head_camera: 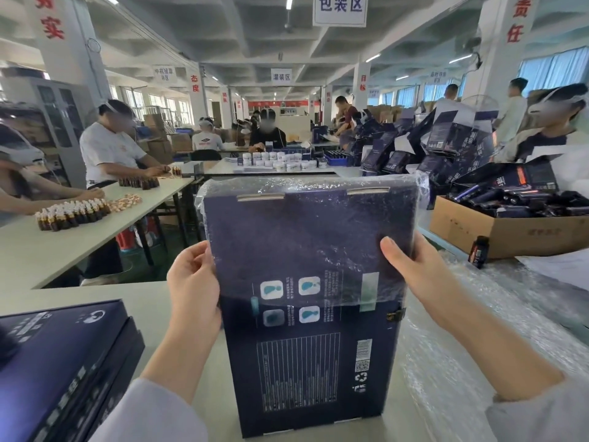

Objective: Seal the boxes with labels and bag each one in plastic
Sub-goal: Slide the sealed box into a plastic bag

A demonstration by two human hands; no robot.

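A tall dark blue box point(306, 362) stands upright on the table in front of me, its printed back facing me. A clear plastic bag point(287, 237) covers its upper half, with the bag's lower edge about halfway down. My left hand point(192, 282) grips the bag and box at the left side. My right hand point(411, 266) grips the right side, thumb on the front face.
Two stacked dark blue boxes point(60, 371) lie at my near left. A pile of clear plastic bags point(478, 330) spreads at the right. A cardboard carton point(497, 231) of dark items and a small dark bottle point(479, 251) stand behind it. People work at other tables.
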